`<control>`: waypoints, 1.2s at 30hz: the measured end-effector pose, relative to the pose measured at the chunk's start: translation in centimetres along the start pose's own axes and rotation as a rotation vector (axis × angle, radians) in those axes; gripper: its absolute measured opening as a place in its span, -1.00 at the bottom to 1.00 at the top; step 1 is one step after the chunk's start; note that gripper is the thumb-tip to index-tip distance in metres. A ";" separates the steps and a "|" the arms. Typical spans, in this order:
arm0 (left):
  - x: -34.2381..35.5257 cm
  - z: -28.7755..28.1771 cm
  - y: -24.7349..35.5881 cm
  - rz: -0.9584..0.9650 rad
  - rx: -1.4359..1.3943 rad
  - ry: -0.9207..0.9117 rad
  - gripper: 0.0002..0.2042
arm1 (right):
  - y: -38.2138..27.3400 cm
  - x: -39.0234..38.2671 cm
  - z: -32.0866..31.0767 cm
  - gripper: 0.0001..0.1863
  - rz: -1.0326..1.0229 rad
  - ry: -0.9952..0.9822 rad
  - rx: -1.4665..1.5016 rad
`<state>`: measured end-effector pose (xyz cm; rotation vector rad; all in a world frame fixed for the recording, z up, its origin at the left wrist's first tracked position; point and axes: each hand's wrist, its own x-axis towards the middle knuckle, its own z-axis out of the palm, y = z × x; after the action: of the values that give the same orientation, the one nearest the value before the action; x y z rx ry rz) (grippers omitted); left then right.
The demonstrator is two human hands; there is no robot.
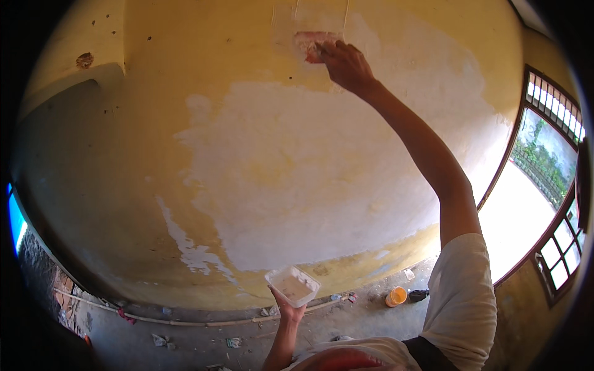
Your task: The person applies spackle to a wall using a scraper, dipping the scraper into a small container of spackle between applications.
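Note:
My right hand [346,63] reaches high up the yellow wall [154,123] and presses a flat red scraper blade [309,43] against it, at the top edge of a wide white patch of filler [309,173]. My right arm stretches up from the lower right. Low in the view, my left hand [289,309] holds up a small white square tub [293,285] with pale paste inside, near the bottom of the wall.
A long thin stick [185,321] and scraps of litter lie on the grey floor along the wall's foot. An orange container [396,297] stands on the floor at the right. A brown-framed doorway and window [544,204] open at the right.

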<state>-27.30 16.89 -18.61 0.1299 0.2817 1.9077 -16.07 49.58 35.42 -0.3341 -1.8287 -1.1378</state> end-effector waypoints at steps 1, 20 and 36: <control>0.2 0.1 -0.1 -0.011 -0.002 -0.002 -0.33 | -0.9 -1.7 0.1 -0.62 -0.022 0.007 0.011; 0.8 -0.1 -6.9 -0.122 -0.006 0.002 -0.28 | 10.0 3.1 -0.8 -0.65 0.188 0.024 -0.147; 0.8 0.7 -8.5 -0.118 0.039 -0.023 -0.34 | 3.3 -8.6 -5.4 -0.53 0.116 0.007 0.138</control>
<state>-19.69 20.49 -20.19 0.1572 0.3045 1.7831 -6.32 48.87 31.11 -0.3503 -1.8459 -0.9275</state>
